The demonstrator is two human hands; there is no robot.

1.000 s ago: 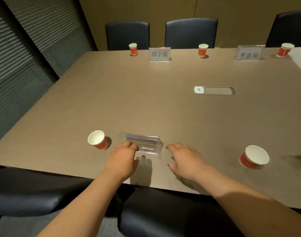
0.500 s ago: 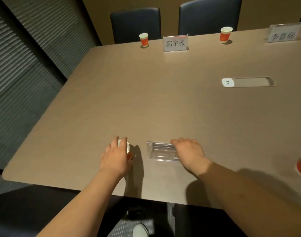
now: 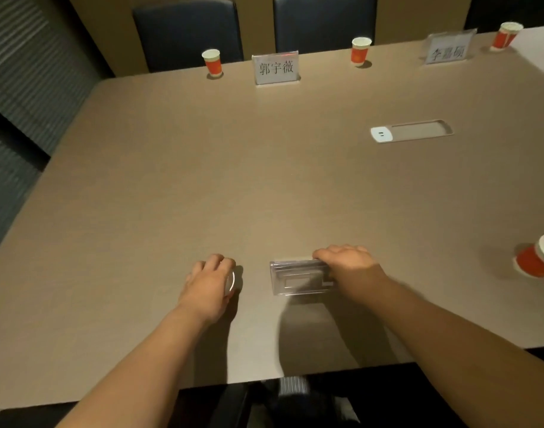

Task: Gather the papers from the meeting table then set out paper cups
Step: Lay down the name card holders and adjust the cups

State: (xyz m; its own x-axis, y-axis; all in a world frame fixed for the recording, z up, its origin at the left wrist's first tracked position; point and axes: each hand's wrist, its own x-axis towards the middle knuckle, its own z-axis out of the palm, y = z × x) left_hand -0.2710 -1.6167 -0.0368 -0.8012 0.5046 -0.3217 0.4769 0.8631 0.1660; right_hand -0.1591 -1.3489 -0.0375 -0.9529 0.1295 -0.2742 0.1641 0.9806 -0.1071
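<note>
Both hands on the table's near edge, one on a cup, one on a clear card stand.

Left hand (image 3: pixel 210 281) curls its fingers over a paper cup (image 3: pixel 231 282); only the white rim shows beside the palm. Right hand (image 3: pixel 349 267) grasps the right end of the clear stand (image 3: pixel 298 278), which lies flat on the table (image 3: pixel 264 180). Another cup (image 3: pixel 537 257) sits at the right edge, tilted. Three cups (image 3: pixel 212 62) (image 3: pixel 360 50) (image 3: pixel 506 35) and two name cards (image 3: pixel 276 68) (image 3: pixel 448 47) stand along the far side.
</note>
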